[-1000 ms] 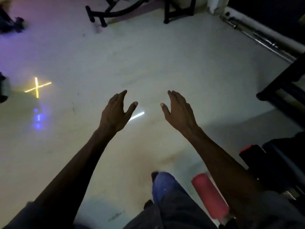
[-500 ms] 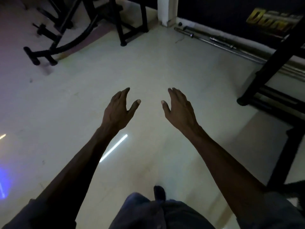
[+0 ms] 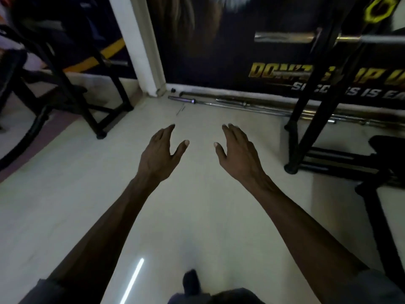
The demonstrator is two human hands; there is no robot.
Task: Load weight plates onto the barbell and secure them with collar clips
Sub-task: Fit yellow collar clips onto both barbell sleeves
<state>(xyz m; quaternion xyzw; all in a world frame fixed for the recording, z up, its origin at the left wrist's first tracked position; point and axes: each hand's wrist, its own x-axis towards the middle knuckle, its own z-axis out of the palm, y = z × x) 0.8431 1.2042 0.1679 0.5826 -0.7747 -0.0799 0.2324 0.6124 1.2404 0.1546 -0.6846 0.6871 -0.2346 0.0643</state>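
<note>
My left hand and my right hand reach out in front of me over the pale floor, palms facing each other, fingers apart, holding nothing. A chrome barbell rests high on the black rack at the upper right, its bare sleeve pointing left. Several spare bars lie on the floor along the base of the wall. No weight plates or collar clips show in the head view.
A white pillar stands at the back between a dark wall banner and a black machine frame on the left. The rack's feet and crossbars spread over the floor at the right. My foot shows at the bottom.
The view has lifted and turned toward the wall and rack, bringing the racked barbell into sight. Both hands keep the same open pose in front of me.
</note>
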